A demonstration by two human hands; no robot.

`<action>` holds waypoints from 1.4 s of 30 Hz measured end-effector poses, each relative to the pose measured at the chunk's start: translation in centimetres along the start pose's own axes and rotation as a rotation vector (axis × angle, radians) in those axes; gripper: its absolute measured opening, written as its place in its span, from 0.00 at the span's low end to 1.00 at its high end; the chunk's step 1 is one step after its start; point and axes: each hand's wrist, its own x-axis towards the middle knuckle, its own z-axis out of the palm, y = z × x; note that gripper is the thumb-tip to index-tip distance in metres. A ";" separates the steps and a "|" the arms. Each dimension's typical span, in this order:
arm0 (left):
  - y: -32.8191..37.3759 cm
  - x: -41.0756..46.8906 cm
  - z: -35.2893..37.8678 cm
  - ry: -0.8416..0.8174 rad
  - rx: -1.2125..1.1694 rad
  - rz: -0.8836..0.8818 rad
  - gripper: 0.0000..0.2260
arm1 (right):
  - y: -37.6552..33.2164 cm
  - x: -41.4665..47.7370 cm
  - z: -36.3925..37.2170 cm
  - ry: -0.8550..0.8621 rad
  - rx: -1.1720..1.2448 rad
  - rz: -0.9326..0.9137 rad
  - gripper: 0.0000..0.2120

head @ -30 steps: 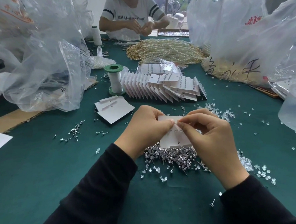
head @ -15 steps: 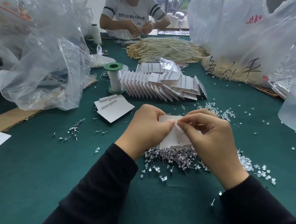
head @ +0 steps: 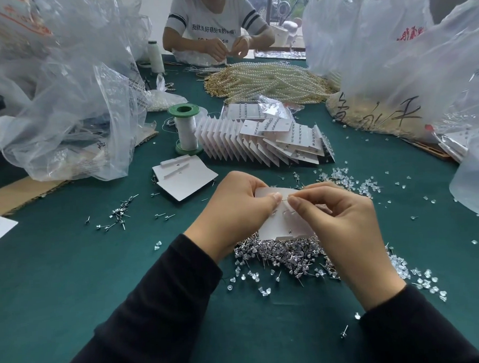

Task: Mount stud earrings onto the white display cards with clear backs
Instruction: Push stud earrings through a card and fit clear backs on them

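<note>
Green cloth covers the table [head: 58, 288]. By the middle of its near edge, the left hand [head: 234, 212] grips a white card [head: 283, 227] by its left side, thumb on the face, and holds it tilted just above a pile of studs [head: 287, 259]. The right hand [head: 343, 226] has thumb and forefinger pinched narrow at the card's upper part, close to the left thumb, on what looks like a stud [head: 285, 198]; only a thin post shows. Clear backs [head: 352, 181] lie scattered toward the right edge and around the pile. Blank cards [head: 188, 178] lie beyond the left hand, with loose studs [head: 118, 215] farther toward the left edge. Filled cards [head: 258, 144] stand in a leaning row at mid-table, a green-capped spool [head: 186, 130] just beside their left end. Pearl strands [head: 269, 82] lie heaped near the far edge, where a second person [head: 210, 24] sits with hands together. Plastic bags [head: 70, 93] crowd the left and right edges.
</note>
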 end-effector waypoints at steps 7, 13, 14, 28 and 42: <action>-0.1 0.0 0.1 0.014 -0.049 -0.007 0.08 | 0.3 -0.4 0.4 0.038 0.041 -0.012 0.06; -0.1 0.2 0.1 0.028 -0.081 -0.025 0.08 | 0.3 -0.5 0.6 0.035 0.018 -0.045 0.05; -0.1 0.2 0.1 0.028 -0.080 -0.027 0.08 | 0.3 -0.5 0.6 0.038 0.019 -0.045 0.05; -0.4 0.1 0.2 0.047 0.239 0.108 0.12 | 0.2 -0.7 0.7 0.051 -0.363 -0.233 0.06; -0.3 0.2 -0.1 -0.040 0.003 0.011 0.08 | -0.1 -0.5 0.4 0.027 -0.354 -0.240 0.04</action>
